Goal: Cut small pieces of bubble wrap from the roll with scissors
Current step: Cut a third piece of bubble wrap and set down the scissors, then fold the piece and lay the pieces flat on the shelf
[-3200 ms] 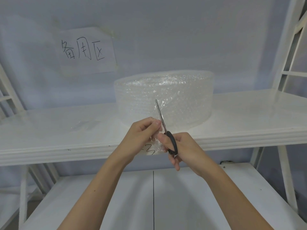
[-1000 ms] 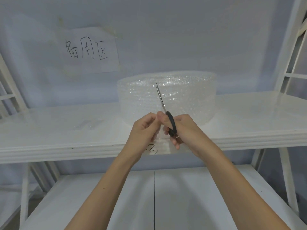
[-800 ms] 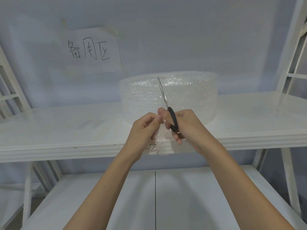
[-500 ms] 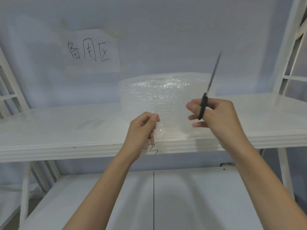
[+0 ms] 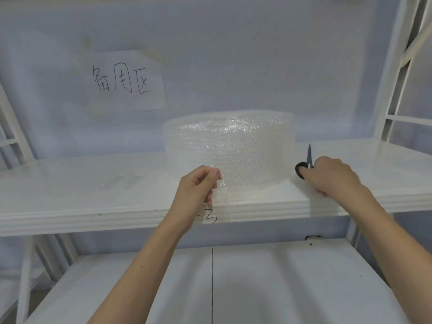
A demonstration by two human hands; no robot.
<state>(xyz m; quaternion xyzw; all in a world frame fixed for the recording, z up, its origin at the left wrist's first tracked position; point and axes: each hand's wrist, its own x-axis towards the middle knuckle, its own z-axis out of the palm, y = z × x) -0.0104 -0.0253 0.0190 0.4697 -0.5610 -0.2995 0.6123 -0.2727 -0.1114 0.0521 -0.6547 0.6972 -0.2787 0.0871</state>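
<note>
white shelf (image 5: 93,183); bubble wrap roll (image 5: 230,150) between our hands; left hand (image 5: 198,188) pinches its loose flap; right hand (image 5: 327,176), right of roll, grips scissors (image 5: 308,160), blades pointing up.

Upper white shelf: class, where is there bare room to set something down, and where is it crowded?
The upper white shelf is bare left of the clear bubble wrap roll, apart from a faint clear scrap. Right of the black-handled scissors in the right hand is also free. The front middle is crowded by the left hand pinching wrap.
</note>
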